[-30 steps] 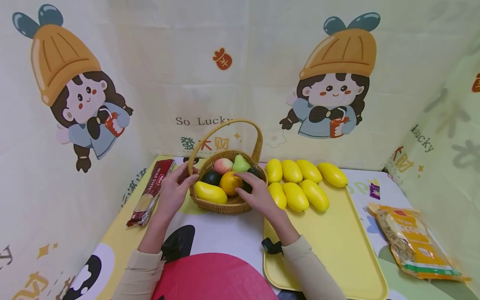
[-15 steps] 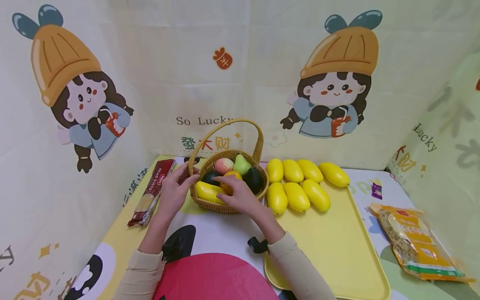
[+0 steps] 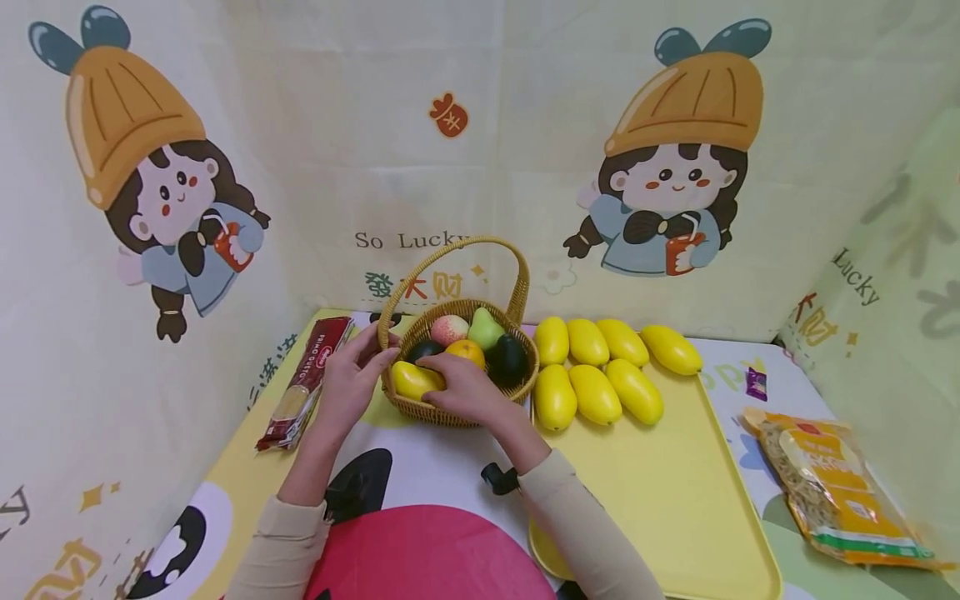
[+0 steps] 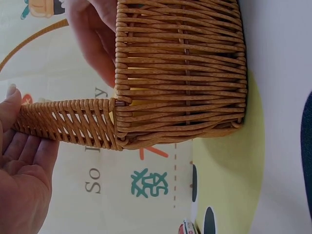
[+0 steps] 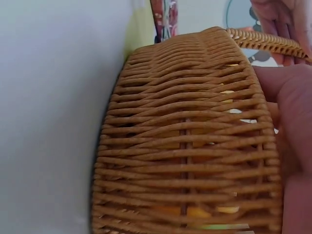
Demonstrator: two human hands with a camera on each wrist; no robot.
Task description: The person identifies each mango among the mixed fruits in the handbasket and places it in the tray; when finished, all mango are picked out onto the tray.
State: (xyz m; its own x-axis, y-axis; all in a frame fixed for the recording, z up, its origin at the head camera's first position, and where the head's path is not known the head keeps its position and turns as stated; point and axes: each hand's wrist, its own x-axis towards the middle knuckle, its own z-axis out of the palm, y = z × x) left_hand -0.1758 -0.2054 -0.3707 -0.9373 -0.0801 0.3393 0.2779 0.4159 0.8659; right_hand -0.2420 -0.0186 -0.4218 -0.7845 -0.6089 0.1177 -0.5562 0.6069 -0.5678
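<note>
A wicker basket [image 3: 442, 414] with a tall arched handle [image 3: 491, 242] stands at the middle back of the table. My left hand [image 3: 352, 375] pinches the left foot of that handle, thumb on one side and fingers on the other, as the left wrist view shows. Inside the basket lies a yellow mango [image 3: 411, 381]. My right hand [image 3: 467, 389] reaches over the front rim and grips its right end between thumb and fingers. Around it sit an orange [image 3: 467, 352], a peach [image 3: 450, 328], a green pear [image 3: 486, 328], a dark avocado-like fruit [image 3: 507, 360] and another dark fruit [image 3: 424, 350], partly hidden.
Right of the basket, several yellow mangoes [image 3: 596, 394] lie in two rows on a yellow tray [image 3: 667, 492]. A red packet [image 3: 306, 383] lies on the left. Farther right are a small purple sweet [image 3: 756, 383] and an orange-and-clear food bag [image 3: 843, 492].
My right hand has moved left inside the basket, from the right-hand dark fruit past the orange, and now grips the mango. My left hand has stayed on the handle.
</note>
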